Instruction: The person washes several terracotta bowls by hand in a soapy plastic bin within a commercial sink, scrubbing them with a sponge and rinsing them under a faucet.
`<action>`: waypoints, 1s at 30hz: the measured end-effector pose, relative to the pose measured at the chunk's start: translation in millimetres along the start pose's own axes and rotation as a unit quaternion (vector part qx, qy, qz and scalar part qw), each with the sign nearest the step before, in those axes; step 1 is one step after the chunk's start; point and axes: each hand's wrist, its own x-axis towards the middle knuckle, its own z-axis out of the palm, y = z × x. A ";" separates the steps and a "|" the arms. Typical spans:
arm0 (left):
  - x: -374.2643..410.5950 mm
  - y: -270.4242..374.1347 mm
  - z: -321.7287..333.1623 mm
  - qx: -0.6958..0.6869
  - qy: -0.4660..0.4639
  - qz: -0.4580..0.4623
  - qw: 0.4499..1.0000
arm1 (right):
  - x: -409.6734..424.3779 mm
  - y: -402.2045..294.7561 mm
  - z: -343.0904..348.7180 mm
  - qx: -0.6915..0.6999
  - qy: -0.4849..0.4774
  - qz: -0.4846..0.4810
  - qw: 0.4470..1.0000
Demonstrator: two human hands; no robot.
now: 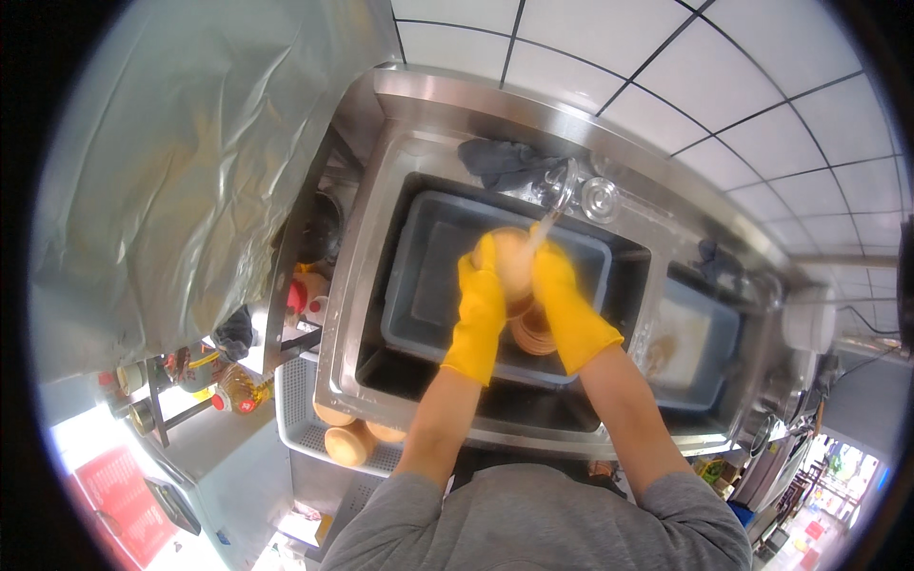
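My left hand (480, 307) and my right hand (568, 303), both in yellow rubber gloves, hold a round tan bowl or pot (508, 260) between them. Water runs from the faucet (568, 189) onto it; its exact shape is blurred. Below the hands, several round brown vessels (534, 335) lie in a grey plastic tub (443, 348), which sits inside the left basin of a steel sink (344, 307).
A dark cloth (503, 163) and a clear round lid (600, 200) lie behind the basin. The right basin holds another grey tub (722, 335) with cloudy water. A white basket (293, 414) with several tan round vessels (348, 444) stands lower left, near oil bottles (239, 389).
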 end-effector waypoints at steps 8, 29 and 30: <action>23.1 23.0 -18.3 0.132 0.008 -0.016 0.991 | -49.4 3.3 -6.1 0.224 -0.129 -0.077 0.963; -48.0 53.6 -0.2 0.048 -0.150 0.272 0.949 | -110.2 -5.8 19.5 0.211 -0.043 -0.060 0.975; -54.0 62.2 -2.3 0.045 -0.157 0.290 0.943 | -106.2 -5.1 23.4 0.226 -0.003 -0.047 0.973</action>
